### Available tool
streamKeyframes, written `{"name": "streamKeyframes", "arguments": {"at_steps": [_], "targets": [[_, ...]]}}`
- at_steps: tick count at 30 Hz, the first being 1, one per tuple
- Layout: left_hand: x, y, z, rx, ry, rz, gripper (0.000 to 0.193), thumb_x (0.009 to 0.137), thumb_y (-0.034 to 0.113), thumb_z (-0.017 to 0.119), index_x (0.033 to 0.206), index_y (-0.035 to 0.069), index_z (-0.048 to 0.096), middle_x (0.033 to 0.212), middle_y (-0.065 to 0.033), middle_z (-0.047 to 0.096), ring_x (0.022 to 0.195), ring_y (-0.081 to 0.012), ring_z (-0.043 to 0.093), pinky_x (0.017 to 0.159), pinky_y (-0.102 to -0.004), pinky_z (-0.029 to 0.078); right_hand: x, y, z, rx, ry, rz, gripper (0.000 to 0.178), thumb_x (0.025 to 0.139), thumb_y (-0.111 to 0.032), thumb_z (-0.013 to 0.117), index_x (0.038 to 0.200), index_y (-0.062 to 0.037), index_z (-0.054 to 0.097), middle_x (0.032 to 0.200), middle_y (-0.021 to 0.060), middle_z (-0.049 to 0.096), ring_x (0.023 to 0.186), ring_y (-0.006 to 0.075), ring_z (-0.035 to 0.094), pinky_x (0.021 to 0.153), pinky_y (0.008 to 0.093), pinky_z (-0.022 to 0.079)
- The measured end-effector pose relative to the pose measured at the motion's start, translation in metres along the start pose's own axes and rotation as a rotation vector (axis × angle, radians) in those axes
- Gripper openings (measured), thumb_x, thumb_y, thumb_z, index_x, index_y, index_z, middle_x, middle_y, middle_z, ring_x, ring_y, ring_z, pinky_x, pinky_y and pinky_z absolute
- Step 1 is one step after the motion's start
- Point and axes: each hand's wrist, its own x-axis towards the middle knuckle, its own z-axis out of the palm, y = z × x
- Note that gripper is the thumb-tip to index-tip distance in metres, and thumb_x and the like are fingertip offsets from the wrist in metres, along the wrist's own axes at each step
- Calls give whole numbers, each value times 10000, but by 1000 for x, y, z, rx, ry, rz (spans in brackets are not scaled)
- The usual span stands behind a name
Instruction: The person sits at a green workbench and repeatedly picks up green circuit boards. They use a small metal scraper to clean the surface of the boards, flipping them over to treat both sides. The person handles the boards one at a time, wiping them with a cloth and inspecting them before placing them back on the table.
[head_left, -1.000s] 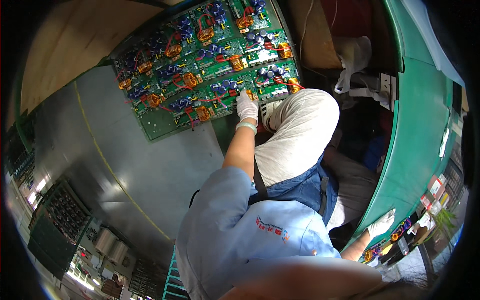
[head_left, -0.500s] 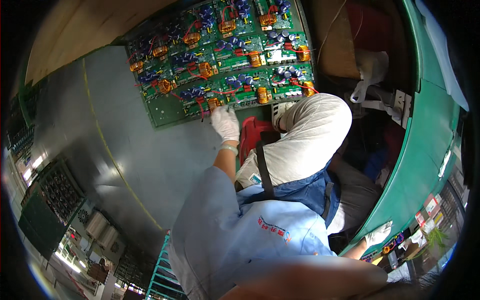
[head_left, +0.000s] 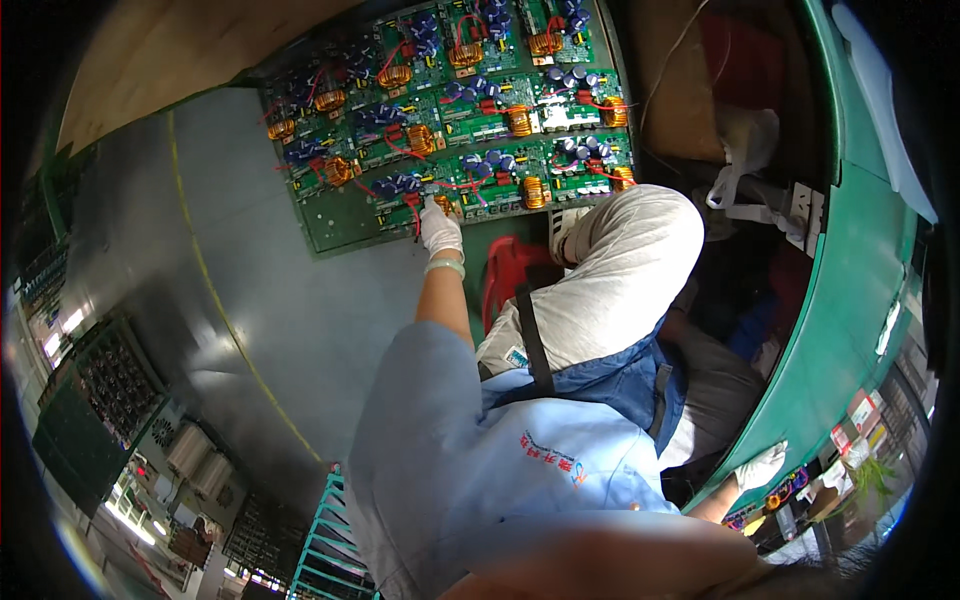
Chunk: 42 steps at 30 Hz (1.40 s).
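Note:
My left hand [head_left: 441, 228], in a white glove with a bangle at its wrist, reaches forward to the front row of boards. Its fingers are drawn together at the near edge of a green circuit board [head_left: 400, 212], between a red wire and a copper-wound coil [head_left: 446, 205]; their tips are partly hidden. The board carries blue capacitors [head_left: 397, 186] and lies with several like it on a green tray [head_left: 340, 228]. Far to the right, my gloved right hand [head_left: 762, 466] rests on the green bench edge [head_left: 800, 400], fingers stretched out and holding nothing.
A red stool [head_left: 505, 268] stands by my bent knee, below the tray. Left of me is a grey floor [head_left: 280, 300] with a yellow line [head_left: 205, 270]. A cardboard box [head_left: 685, 90] and a power strip [head_left: 803, 215] are on the right. A teal rack [head_left: 325, 540] stands at lower left.
My left hand has moved forward onto the circuit board's near edge, and its arm is straighter. The view has shifted slightly; the right hand stays on the bench edge.

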Motion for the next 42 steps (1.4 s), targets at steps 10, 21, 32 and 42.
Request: {"name": "streamKeyframes", "arguments": {"at_steps": [10,21,32,42], "targets": [[-3,-1,-3,59,-25,21,545,806,151,733,1283,14,507,1031,-247,645,925,-409,669,783,-476,558,-2,-2,-7,-34,-78,59,431,1032,-342,484,1288,-18,608,1280,137,642,1126,248,620,994,310,445],[0,3,-1,33,-24,-26,548,793,155,761,1262,22,512,1047,-246,642,946,-413,663,800,-476,556,-8,-6,-9,-1,-56,50,406,1029,-293,489,1296,-9,600,1280,129,643,1134,230,612,1000,309,434],[-44,15,-22,-357,115,184,461,887,196,687,1283,18,532,1204,-125,630,1032,-268,599,906,-408,477,-22,-117,-21,15,-66,121,325,979,-235,493,1181,-55,672,1211,126,666,1135,250,615,1010,341,454],[-13,113,47,-339,431,568,538,899,162,678,1351,-39,466,1220,-266,600,1101,-395,615,924,-470,509,-51,37,-21,140,309,224,273,900,-300,665,1110,-125,680,1022,106,707,957,285,677,840,359,536]]}}
